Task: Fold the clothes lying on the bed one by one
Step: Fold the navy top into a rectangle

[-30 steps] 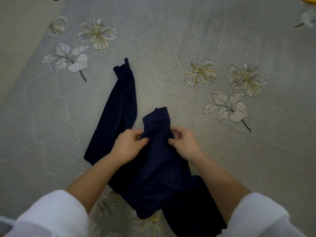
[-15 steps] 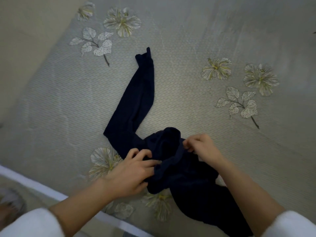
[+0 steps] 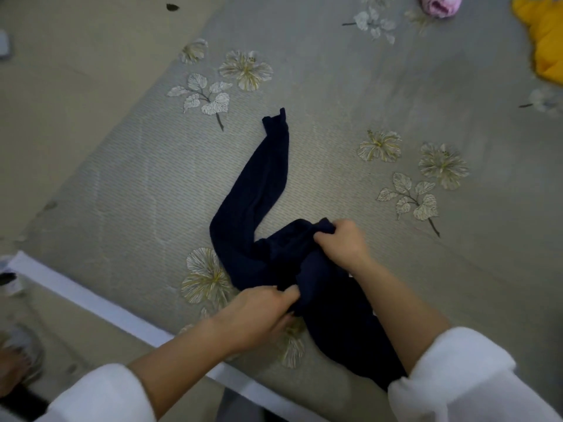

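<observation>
1. Left hand (image 3: pixel 259 312) is curled and pinches the dark blue cloth (image 3: pixel 262 190) on its near side, with the thumb on top. I think it holds on there so the cloth cannot slip while the other hand works.
2. The right hand (image 3: pixel 341 243) is a closed fist round a bunched-up bit of the same cloth, a little farther from the person. It looks like it is pulling the bunch open, so the cloth can be laid flat before it is folded.
3. The dark blue cloth lies on the bed (image 3: pixel 335 86), close to the white edge (image 3: pixel 91 300) nearest the person. It is not folded yet. It is long and thin, maybe leggings, but I cannot tell for sure.
4. One long part goes out from the hands, away from the person. It lies flat on the bed, and its end is well apart from both hands. No hand touches that part.
5. The middle of the cloth is a lump between the two hands. Both hands hold it, the left hand on the near side and the right hand on the far side.
6. Another part runs back toward the person, under the right arm. Its end is hidden by the white sleeve (image 3: pixel 457 376).
7. A yellow cloth (image 3: pixel 545 41) and a pink thing (image 3: pixel 438 4) lie at the far end of the bed, well apart from the hands. I think they are waiting there for their turn.
</observation>
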The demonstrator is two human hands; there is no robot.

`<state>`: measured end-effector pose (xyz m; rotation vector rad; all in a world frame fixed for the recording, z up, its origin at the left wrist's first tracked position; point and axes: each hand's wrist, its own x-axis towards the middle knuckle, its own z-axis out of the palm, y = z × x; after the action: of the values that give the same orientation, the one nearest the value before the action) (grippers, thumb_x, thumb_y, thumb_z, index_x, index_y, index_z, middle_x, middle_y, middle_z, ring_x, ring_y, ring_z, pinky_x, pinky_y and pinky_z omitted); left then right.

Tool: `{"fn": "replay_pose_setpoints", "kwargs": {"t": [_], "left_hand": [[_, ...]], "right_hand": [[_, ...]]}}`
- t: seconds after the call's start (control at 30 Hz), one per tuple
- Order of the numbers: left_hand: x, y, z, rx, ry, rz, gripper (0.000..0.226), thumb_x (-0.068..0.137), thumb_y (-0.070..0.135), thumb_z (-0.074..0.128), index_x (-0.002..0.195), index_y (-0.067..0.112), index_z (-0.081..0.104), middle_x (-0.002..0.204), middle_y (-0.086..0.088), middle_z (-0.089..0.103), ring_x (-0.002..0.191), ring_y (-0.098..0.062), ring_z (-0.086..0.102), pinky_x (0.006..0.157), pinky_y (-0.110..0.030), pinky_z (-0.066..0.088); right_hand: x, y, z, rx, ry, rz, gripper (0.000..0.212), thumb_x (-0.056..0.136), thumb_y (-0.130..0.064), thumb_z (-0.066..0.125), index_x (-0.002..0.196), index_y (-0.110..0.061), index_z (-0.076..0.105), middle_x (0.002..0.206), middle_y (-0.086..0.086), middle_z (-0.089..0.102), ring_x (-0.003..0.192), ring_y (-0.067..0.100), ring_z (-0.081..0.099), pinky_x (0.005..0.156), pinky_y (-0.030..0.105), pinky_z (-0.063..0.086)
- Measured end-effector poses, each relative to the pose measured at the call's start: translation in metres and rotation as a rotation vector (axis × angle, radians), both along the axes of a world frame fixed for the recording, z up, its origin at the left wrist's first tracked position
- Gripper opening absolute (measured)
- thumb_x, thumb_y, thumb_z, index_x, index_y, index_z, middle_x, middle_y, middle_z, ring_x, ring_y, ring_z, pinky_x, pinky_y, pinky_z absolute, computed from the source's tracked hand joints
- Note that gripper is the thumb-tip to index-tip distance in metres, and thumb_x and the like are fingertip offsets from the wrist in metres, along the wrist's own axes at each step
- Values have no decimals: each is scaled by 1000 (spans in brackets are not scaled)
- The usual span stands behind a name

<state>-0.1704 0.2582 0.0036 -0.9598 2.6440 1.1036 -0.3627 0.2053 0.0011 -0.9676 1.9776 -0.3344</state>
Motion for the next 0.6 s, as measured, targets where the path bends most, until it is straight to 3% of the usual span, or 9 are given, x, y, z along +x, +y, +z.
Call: {"fn": "replay_pose_setpoints", "kwargs": {"t": [0.07, 0.13, 0.27, 0.33, 0.4, 0.43, 0.5, 0.53, 0.6], "left_hand": [[8, 3, 14, 0, 51, 147, 12, 101, 30, 38, 97, 24, 28, 74, -1, 53, 70, -25, 58, 56, -32, 36], [13, 0, 33, -6, 96, 264, 23, 100, 29, 40, 89, 30, 21, 67, 2, 50, 62, -25, 56, 52, -36, 38], [9, -17, 93, 42, 261, 407, 16, 99, 22, 44, 106, 32, 33, 84, 3, 64, 68, -12, 62, 63, -37, 52], [1, -27, 130, 40, 343, 429, 16, 99, 17, 45, 114, 22, 44, 93, 2, 65, 77, -9, 62, 69, -30, 52], [-6, -35, 169, 0, 401, 412, 15, 99, 16, 45, 112, 19, 53, 88, 6, 63, 76, -7, 60, 64, -22, 48], [-10, -39, 188, -35, 420, 400, 14, 100, 17, 45, 109, 19, 56, 84, 7, 62, 74, -6, 59, 62, -20, 44], [-19, -45, 226, -121, 462, 382, 15, 100, 19, 44, 104, 17, 59, 76, 7, 59, 66, -5, 56, 56, -18, 39], [-24, -48, 243, -158, 492, 379, 15, 100, 19, 44, 102, 16, 59, 72, 8, 57, 63, -3, 54, 54, -16, 36], [-35, -52, 276, -240, 554, 371, 16, 99, 19, 45, 99, 14, 60, 70, 7, 56, 64, -4, 54, 54, -16, 35]], "right_hand": [[-16, 5, 30, -107, -159, -300, 17, 82, -5, 60, 67, -13, 61, 64, 2, 59, 61, 15, 56, 50, 21, 43], [-33, 14, 63, -144, -283, -478, 11, 83, -5, 60, 72, -6, 61, 70, 9, 58, 66, 20, 56, 59, 31, 48], [-61, 35, 129, -281, -229, -460, 18, 81, -11, 65, 78, 6, 64, 79, 9, 57, 75, 21, 52, 71, 37, 42], [-72, 43, 167, -387, -237, -441, 15, 79, -8, 64, 79, 7, 66, 92, 3, 63, 86, 15, 55, 78, 30, 40], [-80, 48, 207, -483, -276, -387, 18, 76, -4, 60, 80, 12, 64, 107, -4, 66, 99, 11, 58, 79, 24, 41], [-85, 50, 226, -524, -299, -351, 16, 75, -4, 56, 72, 11, 62, 106, -3, 69, 98, 11, 60, 77, 24, 43], [-93, 56, 262, -618, -339, -306, 13, 71, -5, 51, 58, -1, 52, 82, 1, 70, 80, 15, 62, 69, 28, 42], [-96, 60, 280, -671, -334, -296, 12, 68, -9, 51, 56, -5, 49, 67, 3, 62, 66, 15, 55, 62, 29, 37], [-102, 66, 310, -754, -257, -291, 16, 67, -18, 54, 57, -8, 46, 59, 6, 39, 55, 11, 35, 56, 31, 25]]}}
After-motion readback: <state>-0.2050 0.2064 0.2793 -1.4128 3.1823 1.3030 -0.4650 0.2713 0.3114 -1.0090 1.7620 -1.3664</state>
